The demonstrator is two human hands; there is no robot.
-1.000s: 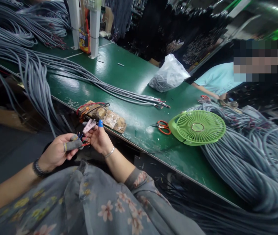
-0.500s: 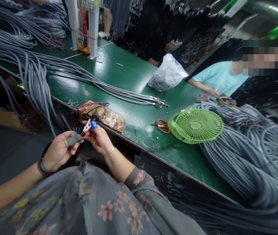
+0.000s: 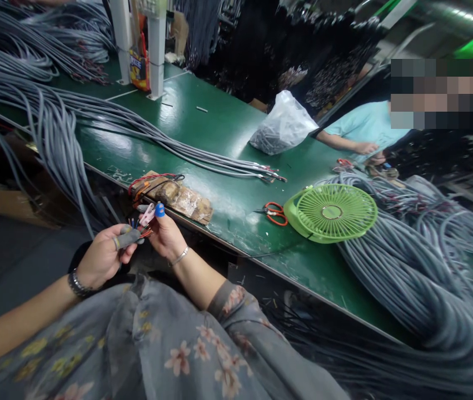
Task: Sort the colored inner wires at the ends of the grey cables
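Note:
My left hand (image 3: 101, 253) is closed around the end of a grey cable, with a grey cover on its thumb. Thin coloured wires (image 3: 146, 233), reddish and blue among them, stick out past that thumb. Just to the right, my right hand (image 3: 168, 240) pinches a small pale pink tool (image 3: 148, 214) whose kind I cannot make out. A blue cover wraps the right thumb, which points up. The wire tips lie close to the right fingers; whether they touch is unclear. Both hands are in front of the table edge, near a taped brown block (image 3: 184, 201).
A green fan (image 3: 336, 205) stands on the green table (image 3: 219, 128), with orange-handled scissors (image 3: 275, 213) beside it. Grey cable bundles (image 3: 419, 289) lie right and left. Behind are a plastic bag (image 3: 282, 125) and a white post (image 3: 158, 55). A co-worker in a light blue shirt (image 3: 369, 128) sits opposite.
The pink tool has turned slightly in my right hand, and the reddish wires now point more to the right. The co-worker's hands have shifted. The view has moved a little.

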